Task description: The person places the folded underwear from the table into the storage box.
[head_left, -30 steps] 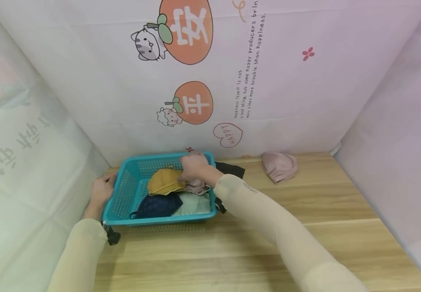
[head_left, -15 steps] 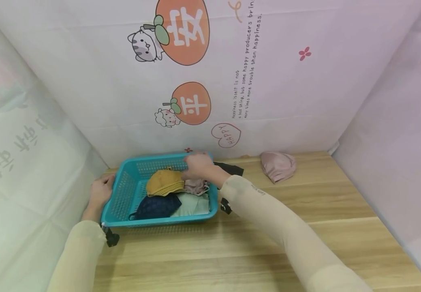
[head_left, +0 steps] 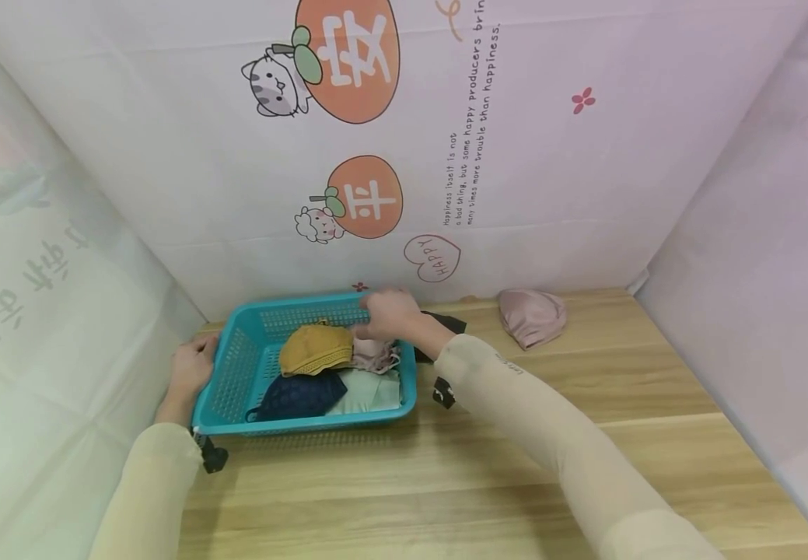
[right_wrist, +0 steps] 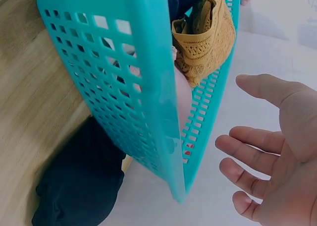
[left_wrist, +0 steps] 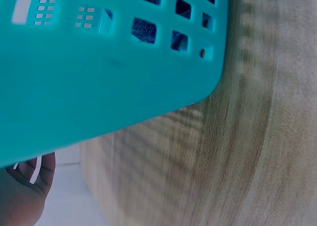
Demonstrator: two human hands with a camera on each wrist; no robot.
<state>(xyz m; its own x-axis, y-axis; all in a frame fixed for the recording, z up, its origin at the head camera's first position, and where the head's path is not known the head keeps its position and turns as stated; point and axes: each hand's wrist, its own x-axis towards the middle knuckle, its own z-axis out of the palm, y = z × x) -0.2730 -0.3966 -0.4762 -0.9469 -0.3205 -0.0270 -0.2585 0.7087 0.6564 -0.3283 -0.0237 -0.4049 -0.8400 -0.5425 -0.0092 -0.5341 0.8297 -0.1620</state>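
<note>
A turquoise plastic basket (head_left: pixel 306 425) stands against the back wall on the left. In it lie a folded yellow lace bra (head_left: pixel 316 350), a navy bra (head_left: pixel 302 397), a pale green garment (head_left: pixel 369 393) and a pink garment (head_left: pixel 378 356). My left hand (head_left: pixel 191 364) grips the left rim, its fingers partly hidden by the basket in the left wrist view. Above the right back corner hovers my right hand (head_left: pixel 391 313). The right wrist view shows its fingers spread and loosely bent, holding nothing, apart from the rim.
A black garment (head_left: pixel 449 321) lies beside the basket's right end, partly behind my right forearm. Farther right, a pink bra cup (head_left: pixel 533 317) rests on the wooden table (head_left: pixel 627 389) near the back wall. Printed cloth walls (head_left: pixel 550 171) enclose the table at the back and sides.
My right hand has drawn back slightly to the right, off the pink garment, which now shows more. The left hand stays on the rim, and the basket has hardly moved.
</note>
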